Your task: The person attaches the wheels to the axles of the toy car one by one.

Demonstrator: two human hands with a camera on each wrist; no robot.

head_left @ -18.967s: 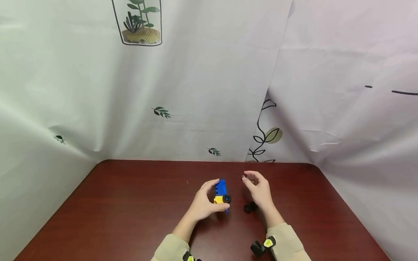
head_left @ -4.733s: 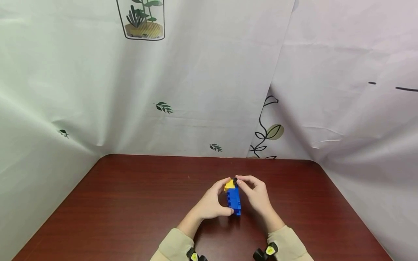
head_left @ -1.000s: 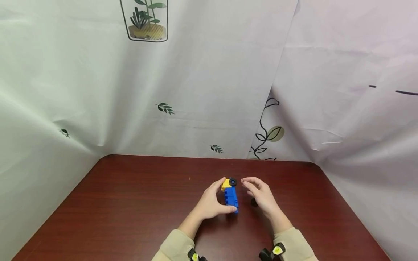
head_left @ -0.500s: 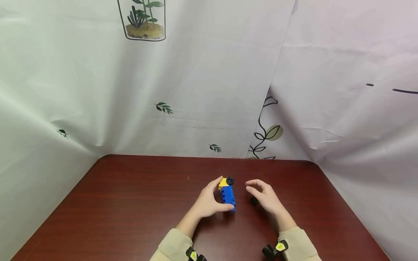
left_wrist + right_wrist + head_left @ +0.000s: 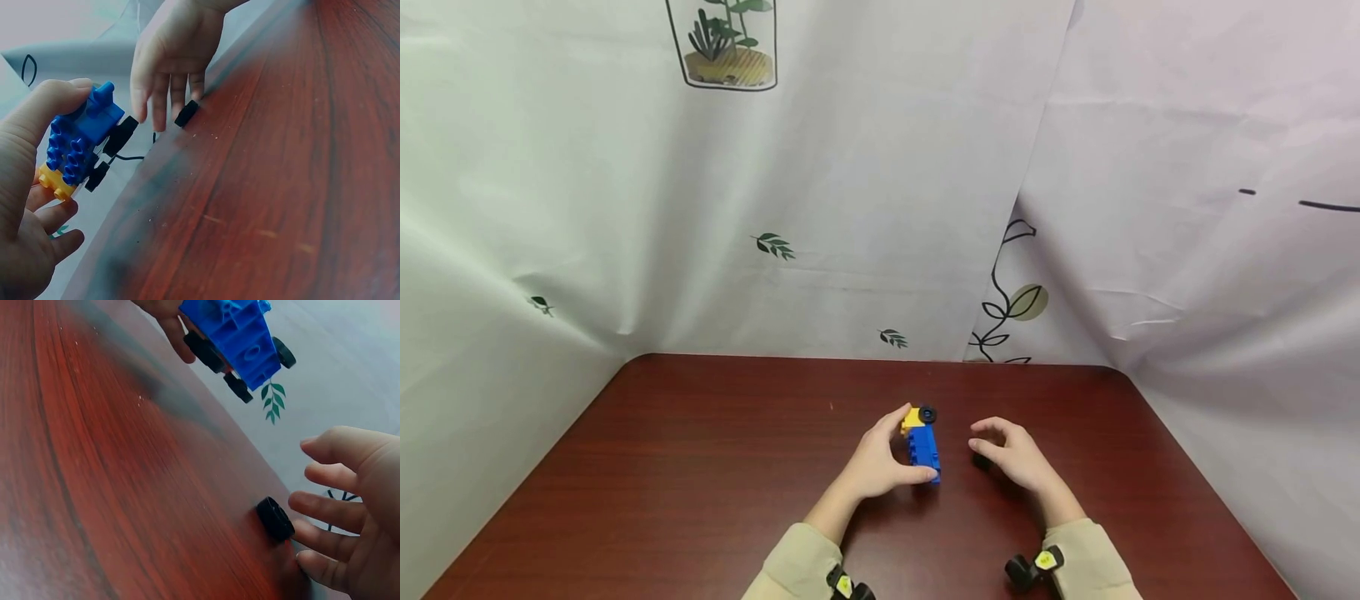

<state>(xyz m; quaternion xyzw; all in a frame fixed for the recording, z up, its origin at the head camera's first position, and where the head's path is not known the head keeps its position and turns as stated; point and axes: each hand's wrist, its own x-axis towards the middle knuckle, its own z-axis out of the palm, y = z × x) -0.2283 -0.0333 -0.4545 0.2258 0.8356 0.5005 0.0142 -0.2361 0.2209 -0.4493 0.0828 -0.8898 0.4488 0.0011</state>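
Note:
My left hand [image 5: 876,460] grips a toy car [image 5: 922,448] of blue and yellow building blocks between thumb and fingers, raised off the table. Its yellow end points away from me, with a black wheel [image 5: 927,414] on it. The right wrist view shows the car's blue underside [image 5: 240,347] and three black wheels fitted, one of them this wheel [image 5: 204,351]. To the right, my right hand [image 5: 1017,457] hovers with fingers spread and slightly bent, holding nothing. A loose black wheel [image 5: 275,519] stands on the table by its fingertips, partly hidden by that hand in the head view.
The dark red wooden table [image 5: 700,467] has rounded far corners. White printed cloth [image 5: 880,183] hangs behind it and along both sides. Each wrist carries a black strapped camera, such as the right one [image 5: 1033,567].
Since 4.7 seconds ago, my right hand has left the wheel on the car's yellow end and moved right, down to the loose wheel. The car has shifted slightly left. Earlier, more loose wheels lay there.

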